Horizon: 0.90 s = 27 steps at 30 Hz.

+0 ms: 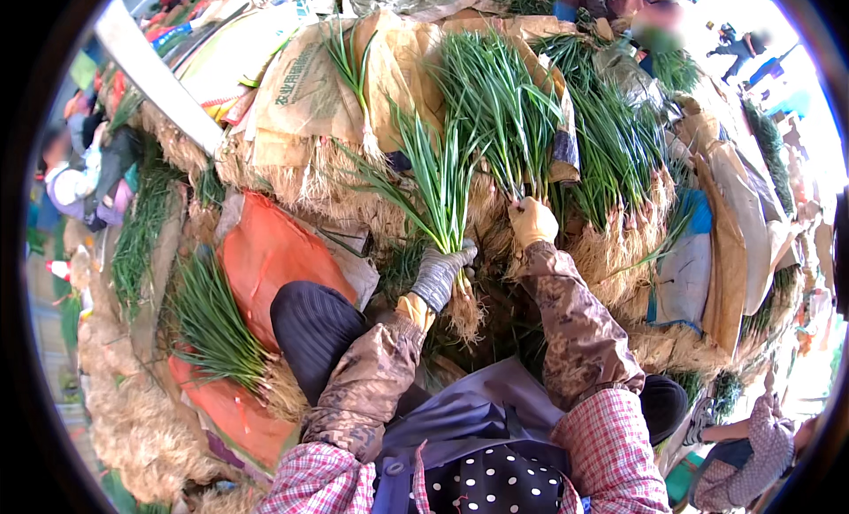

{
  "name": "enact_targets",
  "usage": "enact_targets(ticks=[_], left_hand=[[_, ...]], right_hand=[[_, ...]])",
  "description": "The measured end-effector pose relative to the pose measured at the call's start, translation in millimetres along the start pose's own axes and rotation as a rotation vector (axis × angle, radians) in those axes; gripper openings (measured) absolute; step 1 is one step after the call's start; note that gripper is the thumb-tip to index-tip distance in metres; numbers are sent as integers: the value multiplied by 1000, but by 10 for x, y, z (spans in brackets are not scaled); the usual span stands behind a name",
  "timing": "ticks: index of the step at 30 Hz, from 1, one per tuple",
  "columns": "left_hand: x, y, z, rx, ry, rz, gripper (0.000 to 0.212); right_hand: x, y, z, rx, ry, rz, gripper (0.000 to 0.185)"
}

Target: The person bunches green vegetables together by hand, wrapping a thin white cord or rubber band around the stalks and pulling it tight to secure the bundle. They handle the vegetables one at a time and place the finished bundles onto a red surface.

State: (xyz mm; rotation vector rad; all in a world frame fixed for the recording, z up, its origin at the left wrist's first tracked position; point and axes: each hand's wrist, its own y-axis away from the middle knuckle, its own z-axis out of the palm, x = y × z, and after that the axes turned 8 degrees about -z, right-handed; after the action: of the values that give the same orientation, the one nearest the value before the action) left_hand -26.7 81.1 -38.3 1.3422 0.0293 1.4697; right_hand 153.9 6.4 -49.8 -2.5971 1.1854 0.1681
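Note:
My left hand (pixel 443 274), in a grey knit glove, is closed around the stems of a small bunch of green leafy plants (pixel 434 196); their pale roots hang below the fist. To its right, my right hand (pixel 532 222), in a light tan glove, has its fingers at the stem bases of a larger pile of the same plants (pixel 501 109). Its fingertips seem to pinch some stems, but how many I cannot tell. One thin bunch (pixel 361 90) lies apart on brown paper sacking.
A sheaf of plants (pixel 219 328) rests on orange sacking (pixel 278 262) at my left. More rooted plants (pixel 617 162) are heaped at the right, beside folded sacks (pixel 723 229). A white pole (pixel 159 83) crosses the upper left. Other people are around the edges.

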Motion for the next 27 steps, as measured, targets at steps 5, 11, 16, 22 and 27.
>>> enact_targets(ticks=[5, 11, 16, 22, 27], left_hand=[[-136, -154, -120, -14, 48, 257, 21], [-39, -35, -26, -43, 78, 12, 22], [-17, -131, -161, 13, 35, 146, 17], [49, -38, -69, 193, -184, 42, 11], [32, 96, 32, 174, -121, 70, 13]], right_hand=[[-499, 832, -365, -92, -231, -251, 23], [-20, 1087, 249, -751, -1435, 118, 33], [-466, 737, 129, -764, -2295, 471, 35], [-672, 494, -34, -521, -1845, 690, 29], [-432, 491, 298, -481, -1106, 662, 26]])
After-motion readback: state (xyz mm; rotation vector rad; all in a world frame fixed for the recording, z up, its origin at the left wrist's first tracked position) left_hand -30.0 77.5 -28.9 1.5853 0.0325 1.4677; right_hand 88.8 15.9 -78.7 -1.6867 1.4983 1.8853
